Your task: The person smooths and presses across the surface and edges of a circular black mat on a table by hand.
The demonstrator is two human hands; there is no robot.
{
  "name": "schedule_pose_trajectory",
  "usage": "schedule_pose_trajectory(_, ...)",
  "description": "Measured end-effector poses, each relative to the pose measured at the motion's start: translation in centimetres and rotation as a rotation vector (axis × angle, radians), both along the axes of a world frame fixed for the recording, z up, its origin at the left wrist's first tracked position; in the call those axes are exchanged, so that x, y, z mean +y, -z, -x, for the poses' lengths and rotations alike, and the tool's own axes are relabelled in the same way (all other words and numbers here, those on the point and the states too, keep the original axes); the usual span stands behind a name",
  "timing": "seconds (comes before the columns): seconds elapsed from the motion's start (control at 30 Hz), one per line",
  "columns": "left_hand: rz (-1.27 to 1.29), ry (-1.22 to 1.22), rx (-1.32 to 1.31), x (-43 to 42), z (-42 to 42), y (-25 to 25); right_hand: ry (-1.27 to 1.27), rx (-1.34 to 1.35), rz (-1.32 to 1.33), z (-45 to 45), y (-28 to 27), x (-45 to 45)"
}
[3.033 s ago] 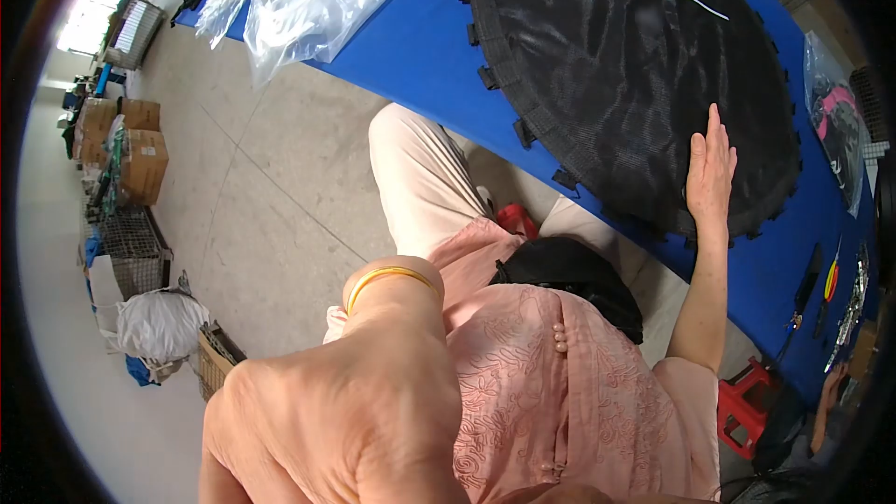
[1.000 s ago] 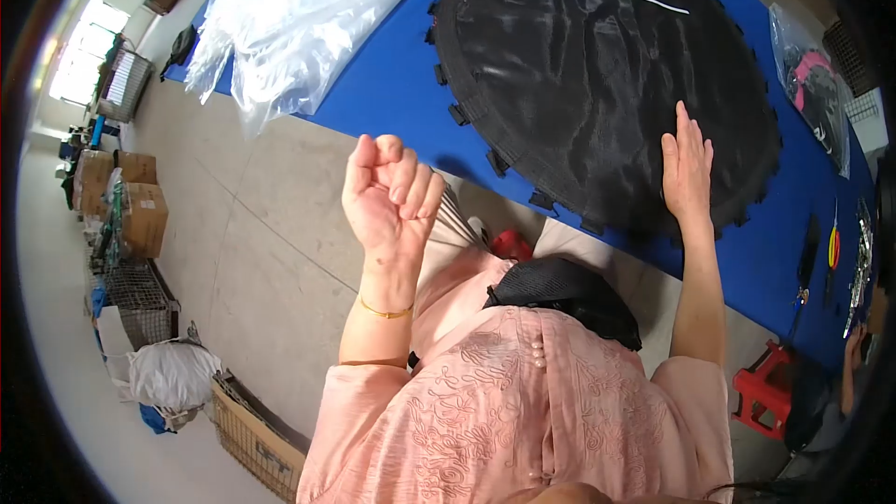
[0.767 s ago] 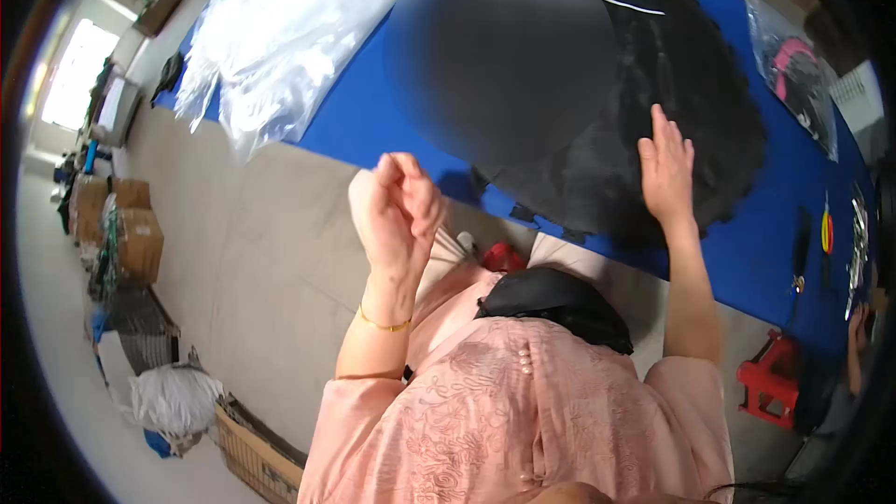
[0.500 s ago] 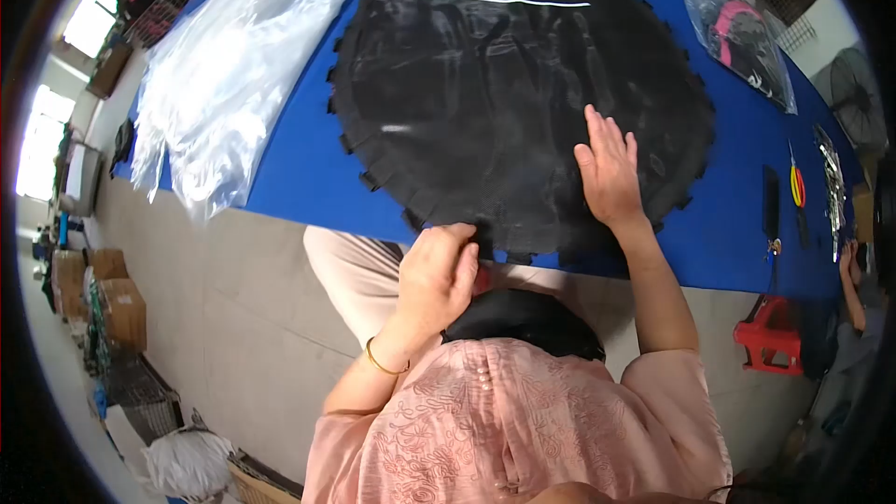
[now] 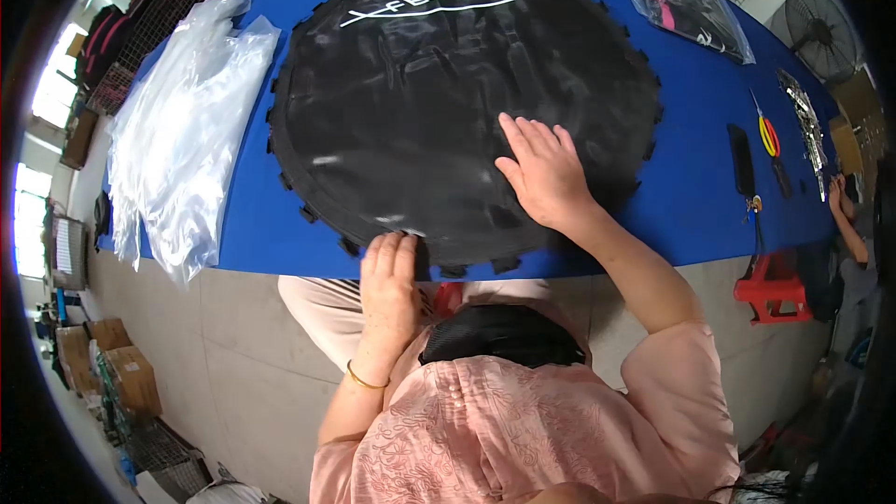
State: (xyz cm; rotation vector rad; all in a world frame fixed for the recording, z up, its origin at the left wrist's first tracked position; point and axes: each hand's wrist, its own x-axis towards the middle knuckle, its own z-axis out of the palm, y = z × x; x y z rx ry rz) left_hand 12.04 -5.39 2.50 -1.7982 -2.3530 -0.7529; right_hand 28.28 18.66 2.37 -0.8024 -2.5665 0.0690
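Note:
A round black trampoline mat [image 5: 401, 112] lies spread on the blue table, short black tabs all around its rim. White lettering [image 5: 420, 6], reversed to my view, crosses its far part. My right hand [image 5: 546, 173] rests on the mat's right-hand near half, palm down, fingers stretched out and slightly apart. At the near left rim lies my left hand [image 5: 389, 285], its fingers extended over the mat's edge and its thumb out of sight. Several near tabs reach the table's front edge.
Clear plastic bags [image 5: 191, 121] are piled at the left. A bagged black-and-pink item [image 5: 686, 5] lies far right. Yellow-and-red-handled pliers [image 5: 767, 135], a dark strip [image 5: 741, 159] and metal pieces [image 5: 805, 126] lie right. A red stool [image 5: 773, 291] stands below; another person's arm [image 5: 847, 215] shows.
My left hand has gone from curled at the rim to lying flat on it. The view has shifted, while my right hand stays flat, somewhat nearer the mat's middle.

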Motion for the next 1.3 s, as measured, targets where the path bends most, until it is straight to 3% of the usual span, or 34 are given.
schedule_pose_trajectory(0.2, -0.037, -0.074, 0.013, 0.9, 2.8, -0.8, -0.042, 0.066, -0.019, 2.9, -0.4, 0.3)
schedule_pose_trajectory(0.27, -0.040, -0.025, 0.126, 1.8, 1.4, -1.7, 0.019, 0.056, 0.059, 3.6, -0.5, 0.1)
schedule_pose_trajectory(0.4, -0.028, 0.244, -0.109, 4.6, -2.8, -2.1, 0.023, 0.163, 0.112, 4.7, 0.9, 0.3)
schedule_pose_trajectory(0.5, 0.027, 0.286, -0.121, 6.2, -4.5, -1.5, -0.023, 0.261, 0.195, 4.4, 1.3, 1.1)
schedule_pose_trajectory(0.6, 0.002, 0.306, -0.075, 7.6, -5.5, -1.7, -0.117, 0.460, 0.927, 3.1, -0.8, 3.7)
schedule_pose_trajectory(0.67, 0.049, 0.316, -0.059, 8.5, -5.9, -1.8, -0.126, 0.504, 0.966, 2.0, -0.3, 7.4)
schedule_pose_trajectory(0.77, 0.127, 0.349, 0.007, 9.6, -6.2, -1.2, -0.044, 0.603, 0.884, -0.3, 1.2, 11.2)
schedule_pose_trajectory(0.93, 0.187, 0.269, 0.039, 8.1, -4.7, -2.4, 0.031, 0.752, 1.001, -3.7, 2.8, 13.6)
schedule_pose_trajectory(1.13, 0.241, 0.109, 0.063, 8.8, -1.8, -2.0, 0.050, 0.642, 0.854, -3.4, 1.8, 12.7)
schedule_pose_trajectory(1.3, 0.214, 0.185, 0.044, 10.1, -3.4, -2.1, 0.103, 0.688, 0.739, -3.6, 1.4, 12.9)
